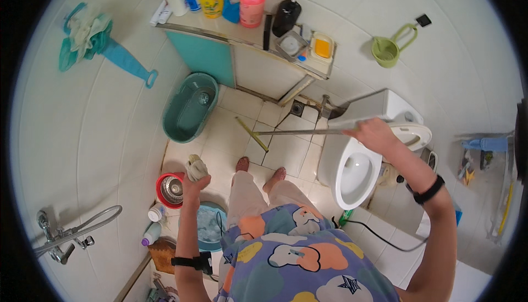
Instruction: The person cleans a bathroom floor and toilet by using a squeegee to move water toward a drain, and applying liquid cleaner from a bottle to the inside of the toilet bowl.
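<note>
My right hand (373, 136) grips the handle end of a floor squeegee (303, 132), above the open toilet (358, 174). Its grey pole runs leftward to a narrow yellow-green blade (252, 135) on the tiled floor. In my left hand (195, 184) is a bunched pale cloth (196, 167), held up over the floor on the left. Beneath and beside that hand are a red-rimmed spin mop bucket part with a metal basket (171, 190) and a blue basin of sudsy water (209, 225).
A green oblong tub (192, 108) stands by the left wall. Several bottles (252, 3) line the ledge (231, 34). A floor drain (297, 108) lies left of the toilet tank. A black cable (387, 232) trails on the right. A shower hose (78, 230) juts from the left wall.
</note>
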Tool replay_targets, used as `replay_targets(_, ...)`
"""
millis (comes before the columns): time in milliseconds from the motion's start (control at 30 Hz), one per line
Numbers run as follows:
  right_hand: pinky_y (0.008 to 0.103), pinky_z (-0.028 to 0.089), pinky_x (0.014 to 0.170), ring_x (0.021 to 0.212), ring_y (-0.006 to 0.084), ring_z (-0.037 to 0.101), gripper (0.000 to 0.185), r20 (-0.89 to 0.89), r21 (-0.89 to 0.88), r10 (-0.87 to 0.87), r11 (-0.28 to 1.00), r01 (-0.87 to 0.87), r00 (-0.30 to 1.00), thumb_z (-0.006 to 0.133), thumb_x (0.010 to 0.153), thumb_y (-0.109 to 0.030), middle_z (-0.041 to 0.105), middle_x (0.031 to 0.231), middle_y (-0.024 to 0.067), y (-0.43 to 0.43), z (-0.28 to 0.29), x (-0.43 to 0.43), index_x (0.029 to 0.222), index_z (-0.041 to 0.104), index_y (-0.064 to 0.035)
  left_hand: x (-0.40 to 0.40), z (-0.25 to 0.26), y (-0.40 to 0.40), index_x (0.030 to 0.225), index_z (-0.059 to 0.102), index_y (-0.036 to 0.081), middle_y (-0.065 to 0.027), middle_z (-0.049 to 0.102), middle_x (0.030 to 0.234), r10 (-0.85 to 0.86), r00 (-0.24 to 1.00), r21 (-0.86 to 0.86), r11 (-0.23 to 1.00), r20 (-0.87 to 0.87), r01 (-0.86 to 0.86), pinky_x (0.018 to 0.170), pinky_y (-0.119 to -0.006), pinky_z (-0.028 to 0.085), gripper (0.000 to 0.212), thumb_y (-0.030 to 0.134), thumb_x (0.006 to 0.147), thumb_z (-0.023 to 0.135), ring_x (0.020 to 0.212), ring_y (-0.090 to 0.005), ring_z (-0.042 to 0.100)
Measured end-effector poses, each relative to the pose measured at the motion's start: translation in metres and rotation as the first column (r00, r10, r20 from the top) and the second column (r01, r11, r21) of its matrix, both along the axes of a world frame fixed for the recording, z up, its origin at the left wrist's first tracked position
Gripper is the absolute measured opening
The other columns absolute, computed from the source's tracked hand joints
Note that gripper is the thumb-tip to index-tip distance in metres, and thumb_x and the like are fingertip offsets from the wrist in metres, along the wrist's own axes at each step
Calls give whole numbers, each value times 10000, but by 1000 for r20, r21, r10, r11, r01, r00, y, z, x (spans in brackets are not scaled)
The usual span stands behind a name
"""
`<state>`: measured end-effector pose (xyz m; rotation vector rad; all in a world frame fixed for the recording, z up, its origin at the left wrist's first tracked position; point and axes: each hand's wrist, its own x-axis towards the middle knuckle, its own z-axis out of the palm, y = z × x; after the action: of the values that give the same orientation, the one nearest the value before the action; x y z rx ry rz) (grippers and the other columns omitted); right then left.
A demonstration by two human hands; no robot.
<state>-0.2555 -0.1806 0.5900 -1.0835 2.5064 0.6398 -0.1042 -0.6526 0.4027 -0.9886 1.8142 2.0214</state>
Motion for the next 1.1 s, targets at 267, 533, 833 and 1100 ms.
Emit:
replay_targets(267, 336, 380, 791, 879, 165, 552, 50, -448, -69, 562, 754, -653, 695, 583, 750, -171, 553, 721, -44, -208, -76, -187, 712, 596, -199, 46, -15, -26, 1230, 465, 50, -30, 571, 1064, 164, 981, 29, 985, 108, -168, 820, -287, 458, 645, 22, 641, 727, 934, -165, 559)
replay_targets(533, 380, 448, 681, 823, 238, 587, 84, -69, -509, 241, 826, -242, 968, 532, 786, -166, 590, 831, 71, -321, -95, -100, 791, 602, -121, 26, -27, -62, 1195, 493, 52, -25, 569, 1030, 69, 993, 64, 995, 94, -75, 784, -270, 467, 608, 26, 634, 725, 911, -152, 560)
replay_targets(833, 374, 466, 789, 945, 317, 584, 515, 791, -440, -325, 288, 851, 519, 596, 823, -335, 600, 1037, 163, -169, -121, 48, 1209, 481, -14, -133, 27, 94, 1174, 420, 1, -99, 555, 1068, -826, 558, -101, 564, -86, 820, 824, -307, 453, 699, 182, 621, 807, 959, -189, 546)
replay_targets(1100, 380, 430, 866, 1036, 338, 566, 610, 846, -408, -513, -445, 797, 146, 586, 837, -328, 597, 1080, 213, -51, -128, 151, 1302, 380, 8, -119, 25, 260, 1141, 423, -10, -93, 550, 1021, -937, 121, -73, 153, -327, 985, 792, -274, 454, 499, 157, 771, 712, 888, -159, 547)
